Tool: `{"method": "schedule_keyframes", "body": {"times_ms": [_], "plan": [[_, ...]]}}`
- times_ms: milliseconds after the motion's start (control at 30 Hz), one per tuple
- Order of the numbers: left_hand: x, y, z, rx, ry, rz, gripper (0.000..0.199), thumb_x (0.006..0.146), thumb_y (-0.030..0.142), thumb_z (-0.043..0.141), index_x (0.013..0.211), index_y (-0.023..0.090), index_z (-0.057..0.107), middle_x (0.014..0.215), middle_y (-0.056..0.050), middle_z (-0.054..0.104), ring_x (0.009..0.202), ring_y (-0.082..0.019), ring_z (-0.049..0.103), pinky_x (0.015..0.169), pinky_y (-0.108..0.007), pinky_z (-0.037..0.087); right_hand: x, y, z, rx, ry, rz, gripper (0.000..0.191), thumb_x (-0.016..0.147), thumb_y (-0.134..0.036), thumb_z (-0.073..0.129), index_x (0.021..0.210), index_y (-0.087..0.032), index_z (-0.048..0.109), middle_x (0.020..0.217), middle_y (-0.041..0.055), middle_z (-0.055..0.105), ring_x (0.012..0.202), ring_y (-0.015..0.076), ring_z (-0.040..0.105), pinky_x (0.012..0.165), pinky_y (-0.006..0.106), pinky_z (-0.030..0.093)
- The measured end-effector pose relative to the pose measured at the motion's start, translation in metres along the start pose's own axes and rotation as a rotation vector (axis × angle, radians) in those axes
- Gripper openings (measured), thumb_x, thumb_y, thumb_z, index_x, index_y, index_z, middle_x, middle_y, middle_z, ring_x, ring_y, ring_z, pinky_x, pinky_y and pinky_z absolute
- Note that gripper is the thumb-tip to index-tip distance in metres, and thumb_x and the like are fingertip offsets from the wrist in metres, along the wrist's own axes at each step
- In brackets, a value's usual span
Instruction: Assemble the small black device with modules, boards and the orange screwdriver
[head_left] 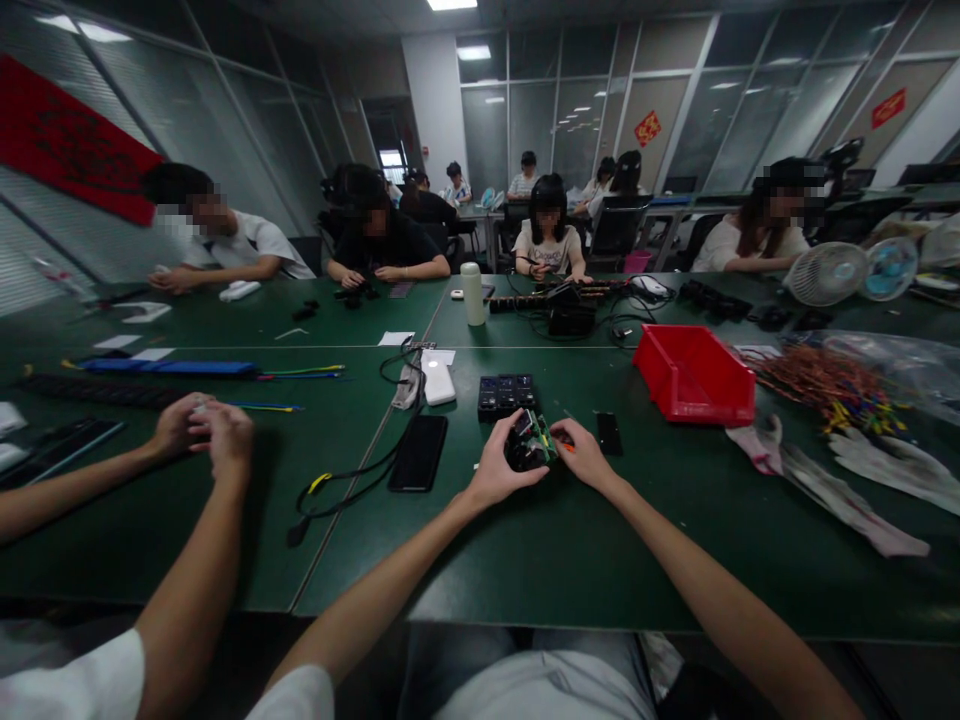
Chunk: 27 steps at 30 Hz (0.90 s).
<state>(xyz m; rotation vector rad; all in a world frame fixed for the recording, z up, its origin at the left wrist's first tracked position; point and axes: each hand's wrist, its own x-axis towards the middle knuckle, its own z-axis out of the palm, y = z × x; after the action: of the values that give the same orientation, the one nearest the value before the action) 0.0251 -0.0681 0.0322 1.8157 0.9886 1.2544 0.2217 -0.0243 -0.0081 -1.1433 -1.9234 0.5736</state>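
Note:
My left hand (501, 467) is wrapped round a small black device (528, 445) with a green circuit board showing on its right side. At that board's right edge, my right hand (584, 455) has its fingers pinched on something orange, mostly hidden by the fingers. Just behind the hands lies a black tray (505, 395) divided into compartments. A flat black plate (609, 433) is to the right of my right hand. Left of my hands, a black phone (418, 453) lies on the green table (480, 560).
A red bin (694, 375), copper-coloured wires (832, 380) and gloves (847, 495) are on the right. Black cable and a white power bank (438, 377) lie left of centre. A co-worker's hands (214, 430) are at the left. A pale bottle (472, 295) stands farther back; people sit opposite.

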Motion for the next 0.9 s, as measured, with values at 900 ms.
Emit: {"method": "schedule_keyframes", "body": {"times_ms": [900], "plan": [[0.001, -0.027, 0.000, -0.282, -0.100, -0.087, 0.103, 0.051, 0.036, 0.080, 0.137, 0.024, 0.026, 0.137, -0.012, 0.036, 0.124, -0.029, 0.038, 0.104, -0.044, 0.031, -0.002, -0.025, 0.007, 0.421, -0.142, 0.013, 0.083, 0.058, -0.034, 0.077, 0.128, -0.022, 0.034, 0.126, 0.0125, 0.046, 0.115, 0.0288, 0.048, 0.097, 0.042, 0.039]]}}
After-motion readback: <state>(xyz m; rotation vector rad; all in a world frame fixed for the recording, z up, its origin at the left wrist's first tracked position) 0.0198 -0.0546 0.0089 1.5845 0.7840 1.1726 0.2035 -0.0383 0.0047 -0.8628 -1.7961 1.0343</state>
